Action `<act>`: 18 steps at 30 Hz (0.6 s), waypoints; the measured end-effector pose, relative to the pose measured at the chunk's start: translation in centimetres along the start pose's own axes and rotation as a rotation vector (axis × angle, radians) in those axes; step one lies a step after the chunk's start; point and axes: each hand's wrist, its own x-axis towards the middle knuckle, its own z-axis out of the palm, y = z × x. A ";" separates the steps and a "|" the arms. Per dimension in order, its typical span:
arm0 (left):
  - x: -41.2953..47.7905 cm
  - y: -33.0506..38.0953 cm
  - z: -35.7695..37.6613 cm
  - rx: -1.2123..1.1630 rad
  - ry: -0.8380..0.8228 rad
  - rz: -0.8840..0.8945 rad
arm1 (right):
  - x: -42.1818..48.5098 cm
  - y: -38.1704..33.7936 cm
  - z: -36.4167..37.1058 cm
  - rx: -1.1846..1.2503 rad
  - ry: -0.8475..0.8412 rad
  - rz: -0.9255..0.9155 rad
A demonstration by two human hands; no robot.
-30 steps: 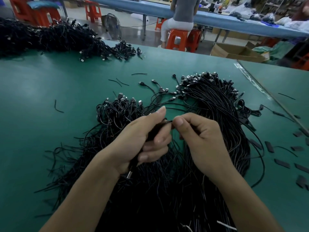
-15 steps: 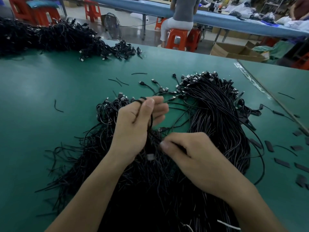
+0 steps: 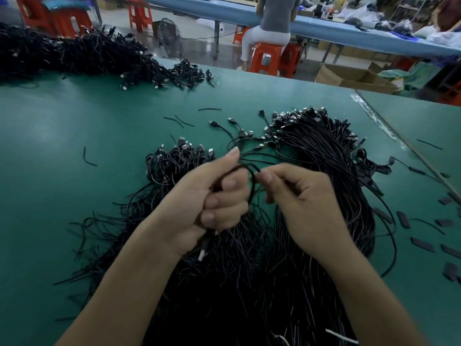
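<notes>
My left hand grips a folded black USB cable in its curled fingers; a loop arches above the fist and the metal plug hangs out below. My right hand pinches the same cable at the loop's right end between thumb and forefinger. Both hands hover over a big heap of loose black cables on the green table. A smaller bunch of coiled cables lies just left of my left hand.
Another long pile of black cables runs along the far left. Short black ties and strips scatter at the right edge. A table seam runs diagonally at right. A seated person and orange stools are beyond the table.
My left hand came back from the coiled bunch and now grips a folded cable. My right hand rose from the heap and pinches that cable's loop.
</notes>
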 end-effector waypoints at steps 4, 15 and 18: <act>0.5 -0.1 -0.4 -0.255 0.056 0.277 | -1.1 0.5 1.7 -0.133 -0.206 0.063; 1.1 -2.3 -0.6 1.121 0.327 0.258 | -1.1 -1.2 -1.1 -0.408 -0.383 -0.071; 0.9 -1.9 0.2 0.910 0.242 0.115 | -0.5 -1.1 -2.6 -0.316 -0.195 -0.096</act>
